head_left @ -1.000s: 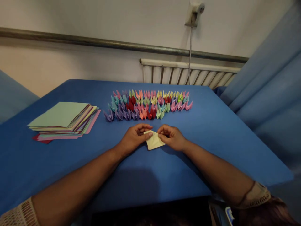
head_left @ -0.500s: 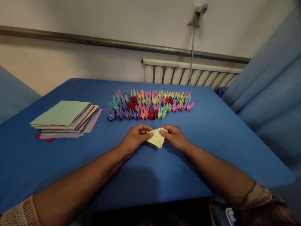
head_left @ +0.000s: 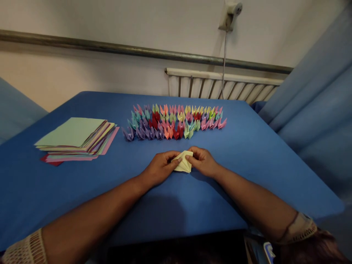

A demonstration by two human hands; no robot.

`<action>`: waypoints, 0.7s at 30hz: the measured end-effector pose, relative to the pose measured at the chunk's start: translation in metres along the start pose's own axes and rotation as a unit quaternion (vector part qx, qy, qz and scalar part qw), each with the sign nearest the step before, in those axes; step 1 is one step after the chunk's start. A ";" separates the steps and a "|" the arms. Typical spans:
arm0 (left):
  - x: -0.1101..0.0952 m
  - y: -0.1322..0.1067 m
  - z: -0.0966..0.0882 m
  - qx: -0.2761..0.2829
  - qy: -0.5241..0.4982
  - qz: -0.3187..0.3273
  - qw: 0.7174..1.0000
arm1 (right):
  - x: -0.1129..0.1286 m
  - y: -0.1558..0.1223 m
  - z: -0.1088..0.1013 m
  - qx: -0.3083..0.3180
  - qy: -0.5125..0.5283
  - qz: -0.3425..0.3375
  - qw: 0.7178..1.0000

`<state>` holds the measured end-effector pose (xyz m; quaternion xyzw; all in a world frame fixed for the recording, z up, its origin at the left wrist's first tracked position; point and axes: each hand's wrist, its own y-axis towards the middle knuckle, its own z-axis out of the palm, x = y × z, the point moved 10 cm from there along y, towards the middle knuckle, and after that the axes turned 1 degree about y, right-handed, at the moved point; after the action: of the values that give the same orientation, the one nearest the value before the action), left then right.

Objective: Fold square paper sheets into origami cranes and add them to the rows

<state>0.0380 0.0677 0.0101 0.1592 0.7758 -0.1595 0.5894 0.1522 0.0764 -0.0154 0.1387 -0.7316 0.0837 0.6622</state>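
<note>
A small folded piece of pale yellow origami paper [head_left: 184, 165] is held between both hands above the blue table. My left hand [head_left: 162, 167] pinches its left side, thumb on the front face and fingers behind. On the right side my right hand [head_left: 204, 161] grips it the same way, with its thumb pressed near the middle. The fingertips behind the paper are hidden. Just beyond the hands stand several rows of folded paper cranes [head_left: 169, 132] in purple, red, pink, green, yellow and other colours.
A stack of coloured paper sheets [head_left: 71, 134] lies at the left on the blue-covered table [head_left: 264, 157]. Behind the table are a radiator [head_left: 214, 75], a pipe [head_left: 118, 49] and a wall socket [head_left: 228, 18] with a cord. A blue curtain [head_left: 319, 99] hangs at the right.
The yellow paper has been turned slightly between my hands, its upright edge now at the right. Both thumbs have shifted a little on it. The cranes and the stack have stayed put.
</note>
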 end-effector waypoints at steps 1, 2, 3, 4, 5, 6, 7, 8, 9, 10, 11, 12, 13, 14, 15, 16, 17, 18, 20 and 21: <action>0.004 0.001 -0.001 -0.002 -0.009 -0.018 1.000 | -0.001 0.001 -0.001 -0.006 -0.003 0.000 1.000; 0.008 0.002 -0.003 -0.009 -0.024 -0.037 0.999 | -0.002 0.001 -0.003 -0.013 -0.003 0.000 1.000; 0.012 0.002 -0.004 -0.017 -0.043 -0.053 0.998 | -0.003 0.002 -0.004 -0.018 0.001 0.000 1.000; 0.015 0.003 -0.006 -0.027 -0.066 -0.066 0.995 | -0.004 0.002 -0.003 -0.019 0.009 0.001 1.000; 0.019 0.003 -0.007 -0.037 -0.093 -0.078 0.992 | -0.005 0.003 -0.002 -0.016 0.019 -0.001 1.000; 0.022 0.003 -0.008 -0.046 -0.122 -0.089 0.987 | -0.005 0.003 -0.001 -0.012 0.029 -0.007 0.999; 0.025 0.003 -0.008 -0.051 -0.154 -0.100 0.982 | -0.004 0.003 0.001 -0.006 0.037 -0.014 0.999; 0.027 0.003 -0.006 -0.052 -0.186 -0.109 0.975 | -0.003 0.003 0.002 -0.001 0.042 -0.022 0.999; 0.029 0.002 -0.004 -0.048 -0.217 -0.117 0.968 | -0.002 0.003 0.003 0.001 0.042 -0.029 0.999; 0.029 0.002 -0.002 -0.043 -0.246 -0.123 0.961 | -0.002 0.003 0.003 -0.002 0.038 -0.034 0.999; 0.029 0.002 0.000 -0.037 -0.268 -0.126 0.954 | -0.002 0.003 0.002 -0.006 0.034 -0.036 0.999; 0.029 0.001 0.001 -0.032 -0.283 -0.128 0.950 | -0.002 0.003 0.001 -0.011 0.032 -0.034 0.999; 0.029 0.001 0.002 -0.026 -0.291 -0.130 0.947 | -0.002 0.003 0.000 -0.016 0.033 -0.030 0.999; 0.029 0.001 0.003 -0.020 -0.293 -0.132 0.947 | -0.002 0.004 -0.002 -0.022 0.035 -0.025 0.999; 0.029 0.000 0.004 -0.016 -0.290 -0.134 0.947 | -0.002 0.004 -0.004 -0.030 0.037 -0.020 0.999; 0.030 0.000 0.004 -0.012 -0.282 -0.137 0.950 | -0.001 0.004 -0.006 -0.039 0.036 -0.014 0.998; 0.030 -0.001 0.005 -0.009 -0.271 -0.139 0.952 | -0.001 0.005 -0.008 -0.048 0.034 -0.009 0.998; 0.031 -0.001 0.005 -0.006 -0.259 -0.139 0.956 | 0.000 0.005 -0.011 -0.059 0.030 -0.003 0.998; 0.031 -0.001 0.006 -0.004 -0.231 -0.133 0.964 | 0.000 0.005 -0.013 -0.072 0.033 0.014 0.997; 0.030 0.000 0.006 -0.004 -0.217 -0.128 0.968 | -0.001 0.005 -0.013 -0.072 0.040 0.028 0.996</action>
<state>0.0355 0.0665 -0.0209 0.0178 0.6435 -0.2615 0.7192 0.1634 0.0854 -0.0145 0.0669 -0.7123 0.0546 0.6966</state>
